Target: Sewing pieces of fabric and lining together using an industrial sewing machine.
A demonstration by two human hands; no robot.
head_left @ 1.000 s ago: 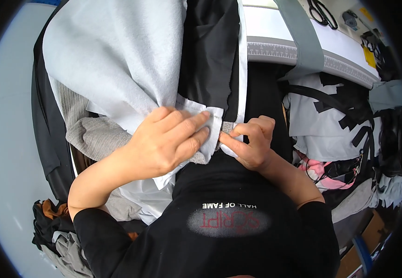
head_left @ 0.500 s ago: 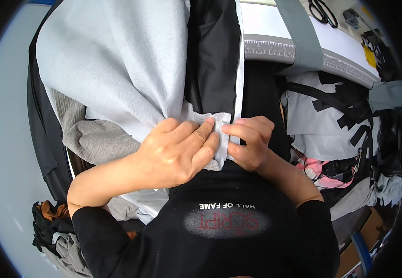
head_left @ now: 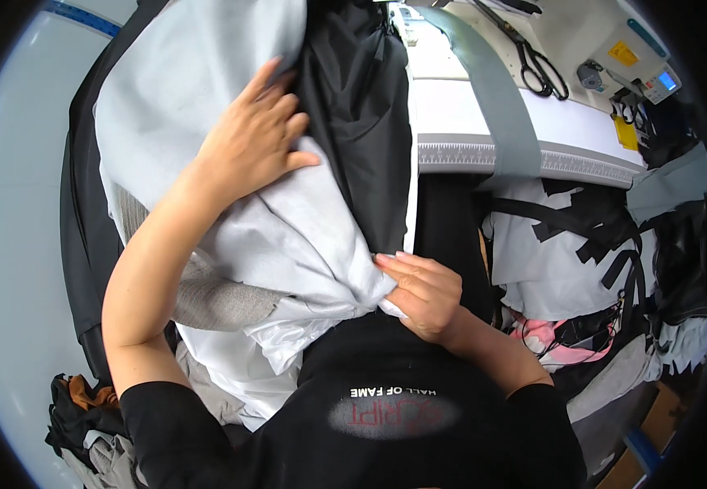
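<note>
A large light grey fabric piece [head_left: 166, 106] with a soft, fleecy-looking surface lies over my lap, joined or laid against a black fabric [head_left: 353, 138] on its right. My left hand [head_left: 260, 134] rests high on the grey piece, fingers spread, the fingertips at its border with the black one. Low on the right, my right hand [head_left: 423, 295] pinches the gathered lower corner of the grey piece. Folds run from that corner up to the left. Beneath show a ribbed grey knit [head_left: 227, 306] and shiny white material [head_left: 223, 367].
At the upper right stands a white table edge with a ruler strip [head_left: 451, 155], crossed by a grey-green fabric strip [head_left: 508, 106]. Black scissors [head_left: 529, 61] lie behind it, near a sewing machine control box [head_left: 662, 84]. Cut pieces [head_left: 545, 269] hang or lie at the right.
My left hand has left the lower corner and moved up and left across the grey fabric, opening. My right hand has shifted down, still gripping the corner. The view has tilted.
</note>
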